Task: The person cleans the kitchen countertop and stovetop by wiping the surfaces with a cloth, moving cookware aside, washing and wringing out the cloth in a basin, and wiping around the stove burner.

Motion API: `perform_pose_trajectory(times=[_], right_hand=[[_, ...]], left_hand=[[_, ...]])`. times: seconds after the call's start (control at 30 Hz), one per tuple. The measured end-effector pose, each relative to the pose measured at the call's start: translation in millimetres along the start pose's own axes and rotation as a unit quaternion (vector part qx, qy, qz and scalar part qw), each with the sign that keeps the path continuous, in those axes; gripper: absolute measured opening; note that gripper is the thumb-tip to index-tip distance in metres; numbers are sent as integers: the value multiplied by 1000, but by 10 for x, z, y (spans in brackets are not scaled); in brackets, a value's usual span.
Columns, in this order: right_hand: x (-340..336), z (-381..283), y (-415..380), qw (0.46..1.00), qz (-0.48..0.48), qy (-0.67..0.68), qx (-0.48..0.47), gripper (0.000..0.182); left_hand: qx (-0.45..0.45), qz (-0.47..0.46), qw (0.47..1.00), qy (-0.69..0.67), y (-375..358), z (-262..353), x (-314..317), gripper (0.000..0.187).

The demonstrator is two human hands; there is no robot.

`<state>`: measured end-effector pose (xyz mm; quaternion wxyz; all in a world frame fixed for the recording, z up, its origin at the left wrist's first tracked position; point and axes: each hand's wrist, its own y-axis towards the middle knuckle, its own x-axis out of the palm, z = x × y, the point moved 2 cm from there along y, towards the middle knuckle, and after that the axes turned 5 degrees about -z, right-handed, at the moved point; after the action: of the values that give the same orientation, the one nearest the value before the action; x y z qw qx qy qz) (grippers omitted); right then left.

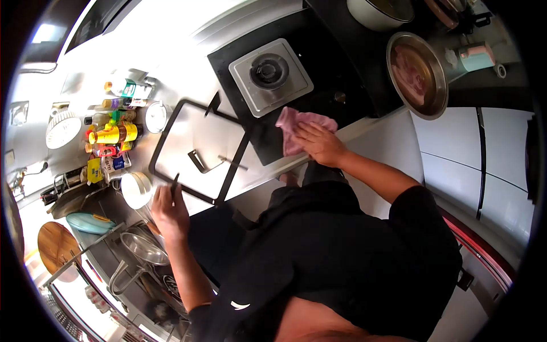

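My left hand (170, 212) is closed on the near edge of a black square pan support (162, 132), by one of its prongs. The pan support is beside the stove, over the shiny steel counter. My right hand (321, 143) presses a pink cloth (292, 122) against the front edge of the black glass stove (327, 74), its fingers bent over the cloth. Just beyond the cloth lies a square silver drip tray (244, 85) with a round burner (269, 71) in its middle. A stove knob (340, 97) sits to the right of the tray.
Sauce bottles (117, 134) and a white bowl (137, 190) stand at the left. A metal basin (439, 91) with raw meat (409, 74) is at the right, near a white pot (373, 16). Below left are a steel pan (144, 249) and a wooden board (57, 246).
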<state>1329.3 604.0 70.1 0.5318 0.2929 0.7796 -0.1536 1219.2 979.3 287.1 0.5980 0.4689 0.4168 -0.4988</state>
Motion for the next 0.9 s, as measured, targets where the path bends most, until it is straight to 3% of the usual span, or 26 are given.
perform_pose_trajectory(times=[0.1, 0.2, 0.27, 0.4, 0.47, 0.53, 0.63, 0.7, 0.8, 0.9], right_hand=[[67, -262, 556, 995, -6, 44, -94, 51], [210, -484, 1163, 998, 17, -10, -60, 54], [304, -539, 1523, 997, 22, -76, 18, 59], [472, -502, 2249, 990, 60, -92, 89, 61], [527, -387, 2577, 975, 94, -102, 172, 61], [584, -341, 2724, 972, 103, -120, 173, 60], [583, -364, 2467, 978, 105, -98, 154, 55], [543, -437, 1963, 989, 96, -99, 50, 52], [314, -503, 1103, 997, 58, -45, 21, 49], [129, -326, 424, 993, 49, -68, 88, 49]], left_hand=[[-85, -3, 996, 5, -547, -100, -109, 15], [-124, 2, 992, 38, -991, -183, -141, 17], [-171, 11, 985, 30, -1216, -217, -134, 19], [-235, 8, 971, 36, -1562, -284, -73, 24], [-245, 7, 969, 33, -1671, -310, -64, 25], [-255, 11, 966, 24, -1722, -296, -25, 27], [-273, -8, 962, 8, -1765, -310, -1, 26], [-262, -4, 965, -6, -1809, -390, 60, 25], [-273, -35, 961, -7, -1822, -446, 91, 21], [-263, -36, 964, -15, -1820, -513, 141, 20]])
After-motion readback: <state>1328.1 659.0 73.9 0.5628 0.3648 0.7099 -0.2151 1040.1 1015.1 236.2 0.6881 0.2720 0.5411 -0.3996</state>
